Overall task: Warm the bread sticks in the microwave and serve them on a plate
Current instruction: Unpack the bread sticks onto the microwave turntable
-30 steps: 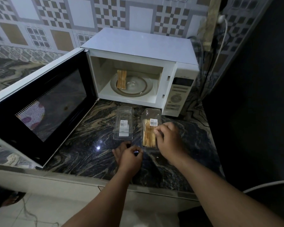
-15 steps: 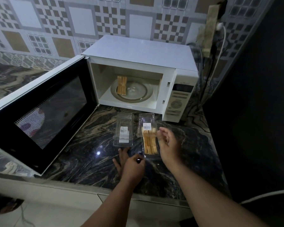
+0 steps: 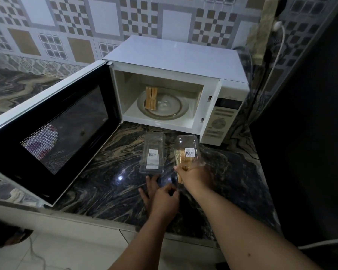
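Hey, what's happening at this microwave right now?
A person is loading bread sticks into the open microwave. A few sticks already lie on the turntable. The right hand grips more sticks in the clear pack on the counter, while the left hand pinches the pack's near edge. An empty-looking second pack lies beside it. No plate is visible.

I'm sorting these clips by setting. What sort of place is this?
Most likely a home kitchen: a white microwave stands open on a dark marbled stone countertop against a patterned tiled wall, with packaged bread sticks in front of it.
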